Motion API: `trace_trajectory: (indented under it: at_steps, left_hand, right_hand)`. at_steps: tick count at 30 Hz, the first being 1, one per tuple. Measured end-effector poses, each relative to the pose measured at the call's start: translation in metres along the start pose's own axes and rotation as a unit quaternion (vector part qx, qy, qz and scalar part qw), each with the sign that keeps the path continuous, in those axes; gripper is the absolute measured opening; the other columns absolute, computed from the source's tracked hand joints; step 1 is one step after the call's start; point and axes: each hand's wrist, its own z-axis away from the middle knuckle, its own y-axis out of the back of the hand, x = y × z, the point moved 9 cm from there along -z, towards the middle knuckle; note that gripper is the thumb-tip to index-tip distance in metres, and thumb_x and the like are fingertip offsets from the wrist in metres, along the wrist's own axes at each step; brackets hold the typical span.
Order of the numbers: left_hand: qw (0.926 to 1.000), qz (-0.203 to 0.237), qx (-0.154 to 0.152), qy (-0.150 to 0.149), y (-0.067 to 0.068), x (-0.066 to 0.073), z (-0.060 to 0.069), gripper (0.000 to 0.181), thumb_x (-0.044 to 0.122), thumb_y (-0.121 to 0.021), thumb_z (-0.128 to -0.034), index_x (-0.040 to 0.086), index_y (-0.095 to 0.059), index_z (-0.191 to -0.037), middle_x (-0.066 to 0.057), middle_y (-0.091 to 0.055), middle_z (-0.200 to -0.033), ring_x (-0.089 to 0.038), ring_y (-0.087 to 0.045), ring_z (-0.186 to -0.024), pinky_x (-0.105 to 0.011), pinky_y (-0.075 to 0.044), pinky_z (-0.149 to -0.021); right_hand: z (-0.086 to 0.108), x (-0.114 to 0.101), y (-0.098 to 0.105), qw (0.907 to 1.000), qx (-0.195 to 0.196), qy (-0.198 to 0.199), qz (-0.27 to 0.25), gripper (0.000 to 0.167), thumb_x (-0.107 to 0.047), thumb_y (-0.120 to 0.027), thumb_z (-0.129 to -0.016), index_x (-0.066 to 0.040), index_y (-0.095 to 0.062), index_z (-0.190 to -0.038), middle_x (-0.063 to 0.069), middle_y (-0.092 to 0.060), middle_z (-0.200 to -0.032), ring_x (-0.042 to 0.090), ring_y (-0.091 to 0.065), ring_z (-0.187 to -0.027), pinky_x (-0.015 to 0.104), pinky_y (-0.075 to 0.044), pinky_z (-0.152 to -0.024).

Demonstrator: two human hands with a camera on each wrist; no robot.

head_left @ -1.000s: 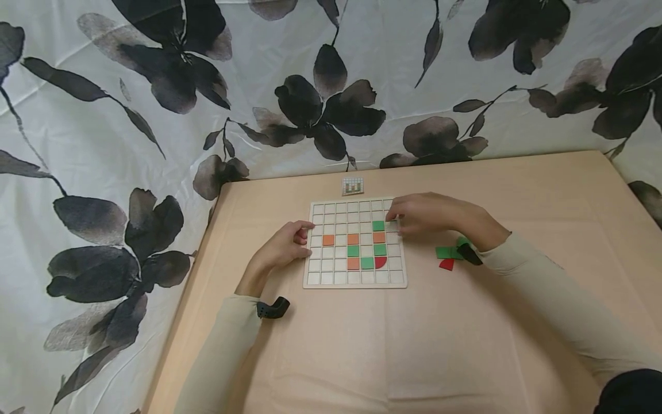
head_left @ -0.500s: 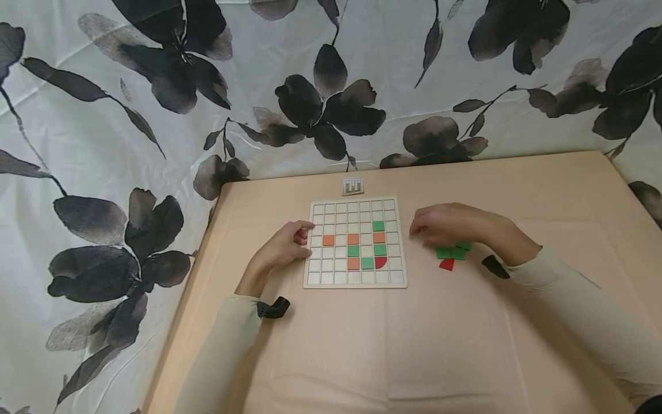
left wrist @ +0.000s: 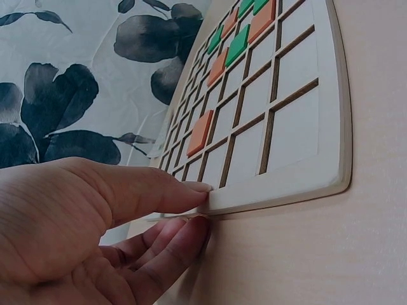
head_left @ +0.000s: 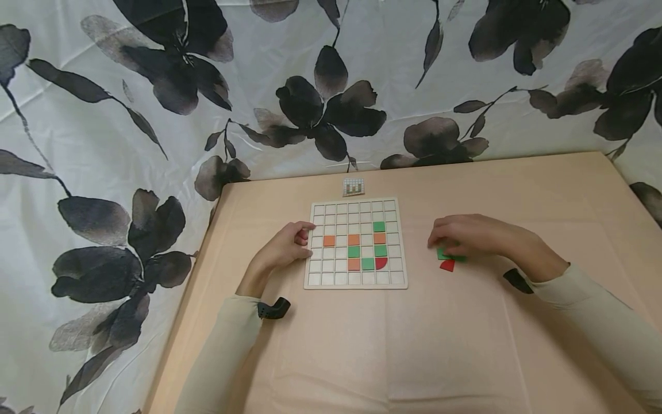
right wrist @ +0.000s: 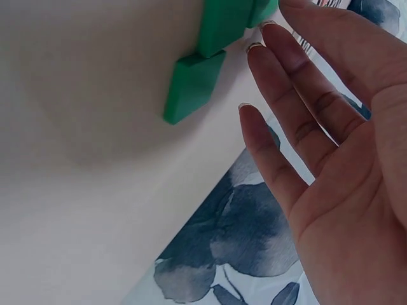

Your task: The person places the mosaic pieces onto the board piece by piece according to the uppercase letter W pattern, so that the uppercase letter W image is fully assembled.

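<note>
A white grid board point(head_left: 329, 278) lies on the table with orange, green and red pieces in some cells. At its left edge is my left hand point(head_left: 281, 247), its thumb point(left wrist: 184, 195) touching the rim and other fingers bent beside it. To the right of the board my right hand point(head_left: 473, 233) hovers over loose green tiles point(head_left: 441, 253), partly hiding them. The right wrist view shows its fingers spread, close to a green tile point(right wrist: 193, 86), holding nothing. A red piece point(head_left: 447, 265) with a curved side lies just in front of the green ones.
Behind the board sits a small pattern card point(head_left: 353, 186) with a grid printed on it. The wooden table point(head_left: 393, 351) ends at a white cloth point(head_left: 233, 138) with dark flowers, at the back and left.
My right hand has moved from the board's right edge out to the loose green tiles. My left hand stays at the left edge, and the board pieces look the same.
</note>
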Motion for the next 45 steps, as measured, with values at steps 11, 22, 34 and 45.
trace_trajectory:
  at_steps: [11,22,34,45]
  left_hand:
    - [1.0,-0.001,0.001,0.002,0.0,0.0,0.001,0.063,-0.007,-0.075,-0.0849,0.004,-0.051,-0.143,-0.012,-0.047,-0.11,-0.025,-0.049,-0.102,-0.033,-0.045,-0.083]
    - [1.0,0.001,-0.001,0.001,0.0,0.0,0.001,0.064,-0.006,-0.075,-0.0855,0.004,-0.05,-0.144,-0.011,-0.047,-0.11,-0.025,-0.049,-0.102,-0.033,-0.044,-0.081]
    - [1.0,0.001,0.001,-0.006,0.0,0.002,0.0,0.063,-0.007,-0.075,-0.0849,0.003,-0.051,-0.143,-0.012,-0.048,-0.11,-0.025,-0.049,-0.1,-0.032,-0.044,-0.081]
    - [0.9999,-0.008,0.002,-0.008,0.001,0.003,0.0,0.063,-0.007,-0.075,-0.0849,0.002,-0.051,-0.143,-0.012,-0.048,-0.109,-0.025,-0.049,-0.1,-0.033,-0.044,-0.082]
  right_hand:
    - [0.012,0.002,-0.003,0.9998,0.018,0.011,-0.005,0.026,-0.012,-0.085,-0.081,-0.022,-0.075,-0.104,-0.01,-0.061,-0.098,0.011,-0.057,-0.089,0.034,-0.054,-0.08]
    - [0.013,0.003,-0.002,0.9999,0.01,0.002,-0.012,0.025,-0.013,-0.083,-0.083,-0.024,-0.076,-0.105,-0.01,-0.06,-0.099,0.011,-0.056,-0.091,0.036,-0.053,-0.082]
    - [0.011,0.009,-0.002,0.9999,0.011,-0.003,-0.011,0.024,-0.012,-0.083,-0.083,-0.022,-0.077,-0.104,-0.011,-0.06,-0.099,0.009,-0.056,-0.088,0.032,-0.053,-0.079]
    - [0.012,0.015,0.002,0.9997,0.012,-0.019,-0.011,0.026,-0.015,-0.085,-0.081,-0.02,-0.078,-0.105,-0.009,-0.06,-0.099,0.009,-0.057,-0.087,0.031,-0.054,-0.078]
